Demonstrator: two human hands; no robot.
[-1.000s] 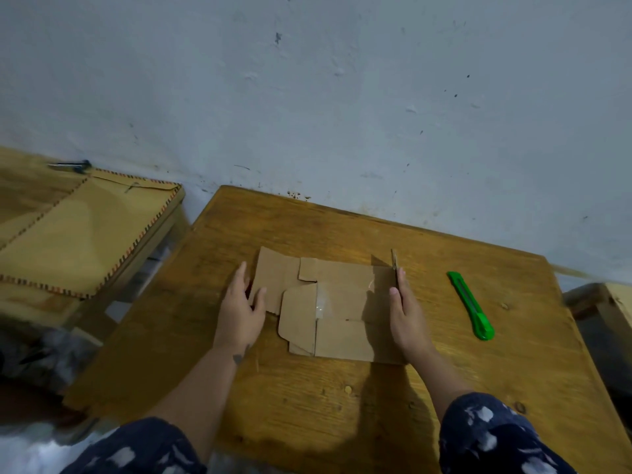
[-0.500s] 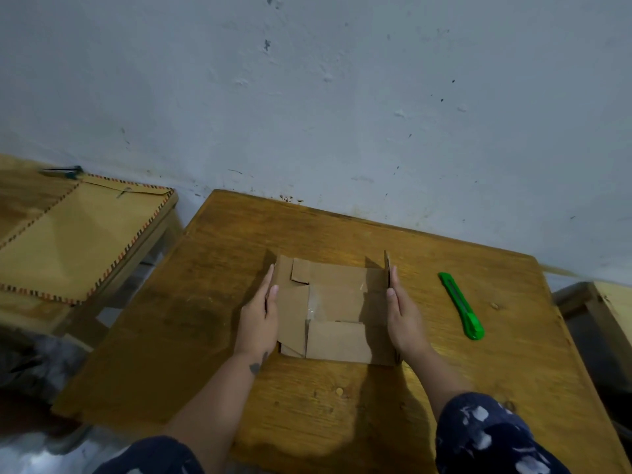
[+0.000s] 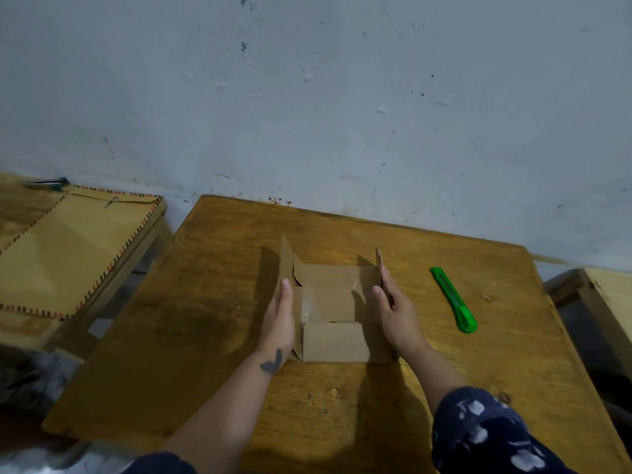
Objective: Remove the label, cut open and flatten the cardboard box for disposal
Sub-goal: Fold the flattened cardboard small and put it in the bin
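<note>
Cardboard box (image 3: 337,314) lies mid-table (image 3: 219,336), cut open, side panels upright; we note the left hand (image 3: 279,319) flat with straight fingers against the left panel, the right hand (image 3: 396,311) likewise against the right panel; green cutter (image 3: 453,299) idle to the right; flattening is in hand, we judge; next, pressing both panels down.

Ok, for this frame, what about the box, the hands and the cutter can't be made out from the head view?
- cardboard box: its outer side walls are hidden behind the left hand and right hand; no label shows on the visible faces, the underside is unseen.
- green cutter: too small to tell whether the blade is out.
- Object on the side table: blurred, unidentifiable.
</note>
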